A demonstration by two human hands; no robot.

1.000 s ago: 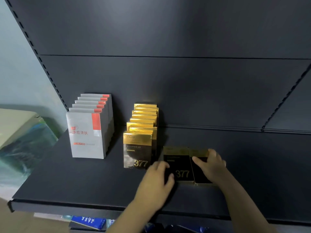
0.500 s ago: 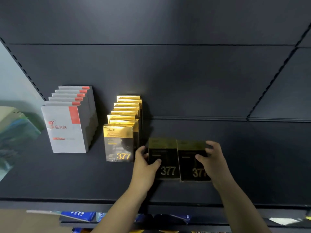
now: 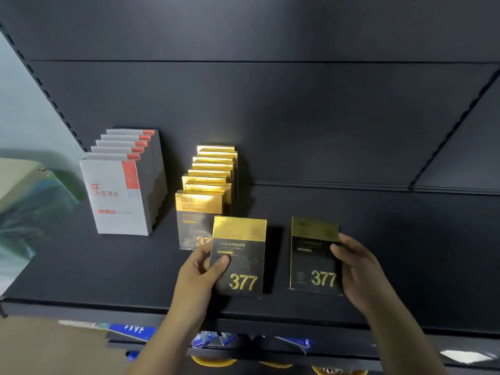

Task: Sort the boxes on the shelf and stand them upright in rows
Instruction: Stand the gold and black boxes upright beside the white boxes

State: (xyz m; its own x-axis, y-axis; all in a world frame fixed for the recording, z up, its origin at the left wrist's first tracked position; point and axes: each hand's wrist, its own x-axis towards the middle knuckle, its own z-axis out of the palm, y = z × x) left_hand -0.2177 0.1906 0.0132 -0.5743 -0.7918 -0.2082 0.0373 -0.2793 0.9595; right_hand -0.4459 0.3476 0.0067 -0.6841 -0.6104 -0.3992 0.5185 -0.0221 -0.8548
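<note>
L hand [image 3: 201, 269] reaches up from below, thumb pressed on the front face of a black-gold box [image 3: 239, 255] marked 377, fingers wrapped behind its L edge, so it's clamped on that box. The box is upright w/ its face to the camera, in front of the gold row and covering part of that row's front box; can't tell if its bottom touches the shelf [image 3: 81, 269].

R hand [image 3: 357, 272] comes in from the lower R, thumb on the front near the R edge of a 2nd black-gold box [image 3: 313, 255], fingers behind, gripped on it. This box is also upright, face forward, well apart from the 1st one w/ bare shelf between.

Behind the L-hand box: a row of gold boxes [image 3: 211, 182] standing upright front to back, approx 8, running to the back panel [image 3: 297, 117]. L of it, a row of grey-white boxes [image 3: 121, 185] w/ red tabs, 5 tops visible, upright. Blue packs [image 3: 132, 330] show on the level below.
</note>
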